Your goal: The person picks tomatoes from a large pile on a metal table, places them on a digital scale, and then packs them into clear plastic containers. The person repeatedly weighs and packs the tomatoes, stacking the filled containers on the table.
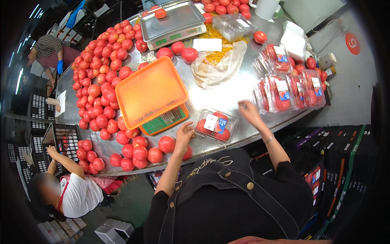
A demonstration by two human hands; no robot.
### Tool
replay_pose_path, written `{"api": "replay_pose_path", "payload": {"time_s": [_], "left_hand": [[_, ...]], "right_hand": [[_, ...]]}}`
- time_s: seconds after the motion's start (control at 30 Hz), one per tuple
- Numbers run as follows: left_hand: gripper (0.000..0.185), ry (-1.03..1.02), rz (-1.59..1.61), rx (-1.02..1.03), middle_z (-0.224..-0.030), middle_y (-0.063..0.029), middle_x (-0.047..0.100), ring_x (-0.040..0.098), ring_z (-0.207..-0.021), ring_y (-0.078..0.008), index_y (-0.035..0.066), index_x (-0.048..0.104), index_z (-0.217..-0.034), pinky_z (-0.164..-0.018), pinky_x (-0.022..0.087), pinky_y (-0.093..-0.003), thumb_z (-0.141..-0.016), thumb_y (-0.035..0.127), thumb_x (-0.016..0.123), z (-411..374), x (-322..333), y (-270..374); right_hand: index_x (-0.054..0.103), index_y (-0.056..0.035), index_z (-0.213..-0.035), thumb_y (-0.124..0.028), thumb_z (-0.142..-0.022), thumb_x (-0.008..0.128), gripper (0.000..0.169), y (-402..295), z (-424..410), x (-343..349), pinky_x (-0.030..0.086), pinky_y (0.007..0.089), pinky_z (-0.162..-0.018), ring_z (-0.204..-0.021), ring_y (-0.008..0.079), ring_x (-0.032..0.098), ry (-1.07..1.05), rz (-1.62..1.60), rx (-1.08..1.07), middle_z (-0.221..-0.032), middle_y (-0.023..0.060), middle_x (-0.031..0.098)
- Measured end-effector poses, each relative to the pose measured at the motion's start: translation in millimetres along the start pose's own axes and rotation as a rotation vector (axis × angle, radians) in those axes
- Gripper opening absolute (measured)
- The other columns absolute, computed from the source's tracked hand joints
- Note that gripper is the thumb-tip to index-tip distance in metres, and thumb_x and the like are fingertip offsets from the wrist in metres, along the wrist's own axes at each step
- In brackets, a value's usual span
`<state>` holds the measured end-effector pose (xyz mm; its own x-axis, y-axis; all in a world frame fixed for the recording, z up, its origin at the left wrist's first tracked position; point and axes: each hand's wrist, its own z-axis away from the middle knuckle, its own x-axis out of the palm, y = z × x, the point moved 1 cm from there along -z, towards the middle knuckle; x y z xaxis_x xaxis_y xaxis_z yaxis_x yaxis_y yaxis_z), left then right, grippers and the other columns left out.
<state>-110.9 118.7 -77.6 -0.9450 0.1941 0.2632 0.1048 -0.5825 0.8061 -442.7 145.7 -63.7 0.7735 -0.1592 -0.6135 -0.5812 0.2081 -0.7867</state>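
A clear plastic clamshell box (233,123) with several tomatoes and a printed label lies closed on the metal table, near its front edge. My left hand (184,134) is at the box's left side, fingers curled; whether it touches the box is unclear. To the right of the box, my right hand (249,112) is raised over the table, slightly blurred, with nothing seen in it. Packed tomato boxes (281,94) stand in a group beyond my right hand. An orange plastic tray (152,91) rests on a scale (164,120) to the left.
Loose tomatoes (103,79) cover the table's left side. Further back are a metal-topped scale (172,21), a plastic bag (213,73) with yellow rubber bands and empty clamshells (233,26). Two other people are at the left; one reaches to a black crate (65,137).
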Motion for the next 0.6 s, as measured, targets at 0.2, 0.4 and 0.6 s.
{"api": "replay_pose_path", "payload": {"time_s": [0.2,0.4,0.6], "left_hand": [[0.036,0.060,0.006,0.145,-0.099,-0.0059,0.059,0.056,-0.080,-0.0118,0.006,0.051,-0.120,-0.068,0.048,-0.0234,-0.085,0.005,0.059,-49.4,42.3,-2.0],[0.037,0.080,0.027,0.113,-0.107,-0.0075,0.058,0.056,-0.089,-0.0125,0.004,0.050,-0.122,-0.073,0.047,-0.0247,-0.087,0.010,0.058,-77.3,61.7,-2.0],[0.038,0.132,-0.174,0.308,-0.114,-0.0126,0.055,0.054,-0.096,-0.0180,0.001,0.047,-0.123,-0.082,0.046,-0.0305,-0.087,0.010,0.058,-81.9,67.9,6.3]], "right_hand": [[0.069,-0.0051,-0.087,-0.027,-0.081,0.063,0.023,-68.9,-208.1,57.4,0.048,0.0402,-0.074,-0.084,0.0304,0.062,0.411,0.222,-0.199,-0.089,0.0144,0.064],[0.073,-0.0114,-0.080,-0.034,-0.073,0.071,0.024,-70.0,-246.4,65.6,0.051,0.0389,-0.069,-0.075,0.0291,0.066,0.160,0.188,-0.013,-0.077,0.0112,0.068],[0.072,-0.0074,-0.082,-0.021,-0.079,0.067,0.015,-63.9,-232.5,36.8,0.050,0.0384,-0.065,-0.073,0.0298,0.064,0.326,0.154,-0.283,-0.084,0.0119,0.068]]}}
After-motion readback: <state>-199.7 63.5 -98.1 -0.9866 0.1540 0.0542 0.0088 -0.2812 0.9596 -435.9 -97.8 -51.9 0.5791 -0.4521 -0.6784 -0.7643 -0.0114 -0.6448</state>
